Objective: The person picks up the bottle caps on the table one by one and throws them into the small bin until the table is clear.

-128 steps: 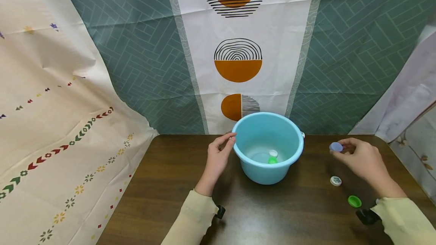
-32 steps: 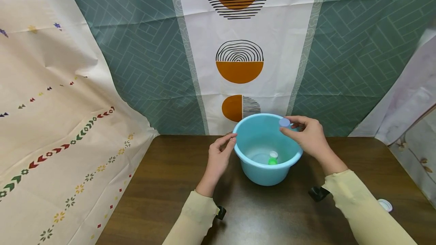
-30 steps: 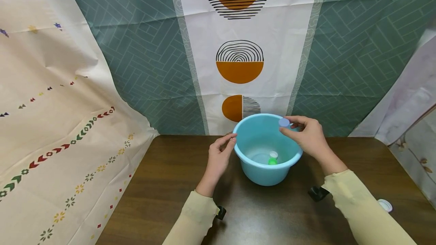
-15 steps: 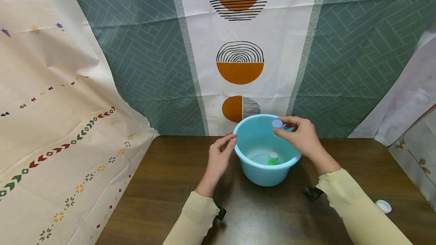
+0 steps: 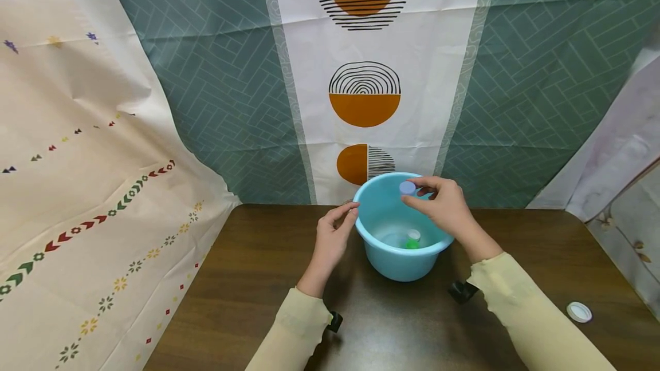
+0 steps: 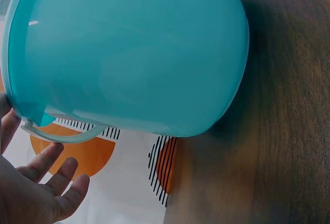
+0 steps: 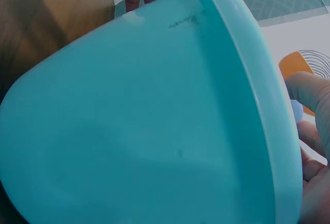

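Observation:
A light blue bucket (image 5: pixel 404 262) stands at the table's back edge. My left hand (image 5: pixel 332 239) pinches its left rim with thumb and forefinger; in the left wrist view its other fingers (image 6: pixel 62 175) spread below the white handle (image 6: pixel 67 133). Between thumb and fingertips, my right hand (image 5: pixel 440 205) holds a lilac bottle cap (image 5: pixel 407 188) above the bucket's opening. The right wrist view shows only a sliver of that cap (image 7: pixel 296 110) behind the rim. On the bucket's floor lie a white cap (image 5: pixel 413 235) and a green cap (image 5: pixel 412 244).
A white cap (image 5: pixel 580 312) lies on the brown table (image 5: pixel 258 279) at the right, beside the right sleeve (image 5: pixel 531 308). Part of the table is hidden under that sleeve. A patterned cloth (image 5: pixel 361 165) hangs directly behind the bucket.
My right hand has carried the lilac cap leftward from the table's right side to over the bucket. The forearm now covers where a white and a green cap lay. My left hand stays at the rim.

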Demonstrator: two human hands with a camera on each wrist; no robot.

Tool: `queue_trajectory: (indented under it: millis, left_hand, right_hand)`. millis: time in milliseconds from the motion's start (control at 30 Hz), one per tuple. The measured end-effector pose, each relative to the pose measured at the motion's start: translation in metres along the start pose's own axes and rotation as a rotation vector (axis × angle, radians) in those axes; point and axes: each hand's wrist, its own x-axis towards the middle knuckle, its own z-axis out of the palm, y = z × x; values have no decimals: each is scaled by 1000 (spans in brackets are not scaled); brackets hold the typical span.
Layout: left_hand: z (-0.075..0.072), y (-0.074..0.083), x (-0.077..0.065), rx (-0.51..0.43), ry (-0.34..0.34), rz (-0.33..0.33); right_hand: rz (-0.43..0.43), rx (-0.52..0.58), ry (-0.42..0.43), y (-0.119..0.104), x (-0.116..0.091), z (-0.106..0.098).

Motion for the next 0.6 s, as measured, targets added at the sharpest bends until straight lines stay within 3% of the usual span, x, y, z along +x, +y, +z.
queue_trajectory:
  millis: [300, 500, 600]
  left_hand:
    - [0, 1, 1, -11, -17, -5]
    - [-4, 30, -4, -16, -48, -11]
    - [-5, 34, -6, -18, -44, -9]
  right_hand:
    - [-12, 14, -7, -4, 1, 9]
    - [-12, 16, -4, -3, 1, 11]
    - [-14, 17, -6, -3, 1, 12]
